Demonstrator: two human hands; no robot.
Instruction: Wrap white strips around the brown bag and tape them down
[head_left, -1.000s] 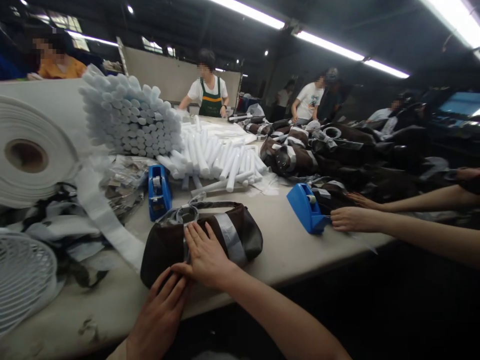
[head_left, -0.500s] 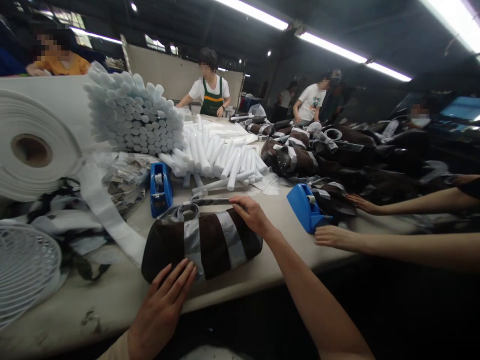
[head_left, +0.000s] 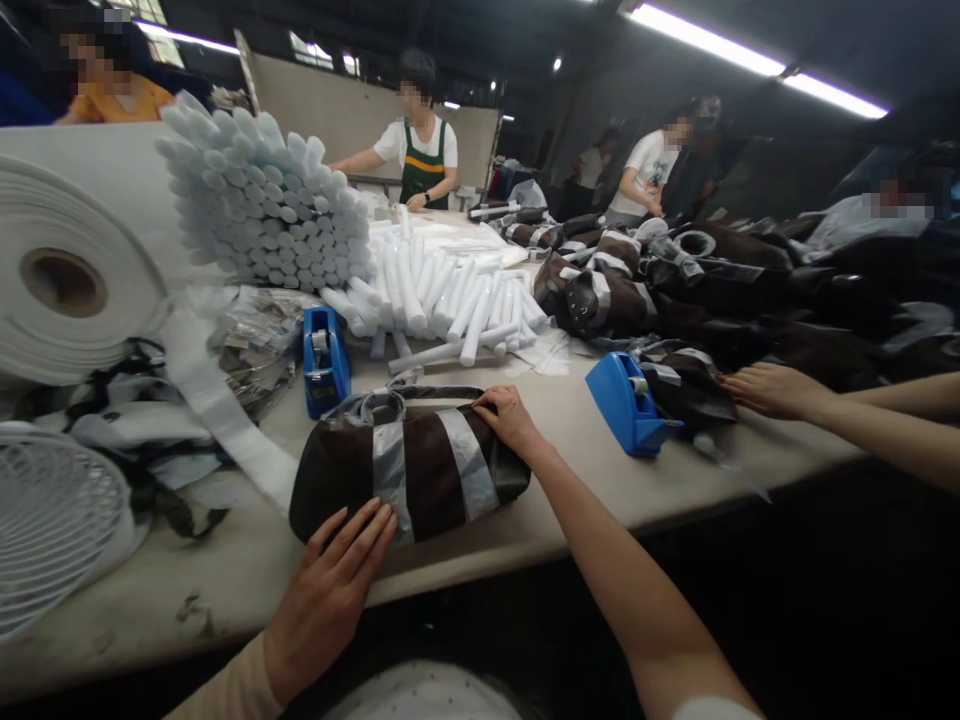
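Note:
A dark brown handbag with black ends lies on the table in front of me, two strips of clear plastic film wrapped over its body. Its handle, with a plastic-covered ring, rests along the top edge. My left hand lies with fingers outstretched against the lower front of the bag, touching one film strip. At the top right edge, near the handle's end, my right hand has its fingertips pinched on the bag. Just behind the bag's left end stands a blue tape dispenser.
Another blue tape dispenser stands to the right, beside a co-worker's hand at a second dark bag. White foam rods lie behind. At left are a white roll and a white basket. Brown bags pile up at back right.
My right hand has shifted slightly and its fingers have closed on the bag's top edge. My left hand stays on the front. The co-worker's hands have moved away rightward.

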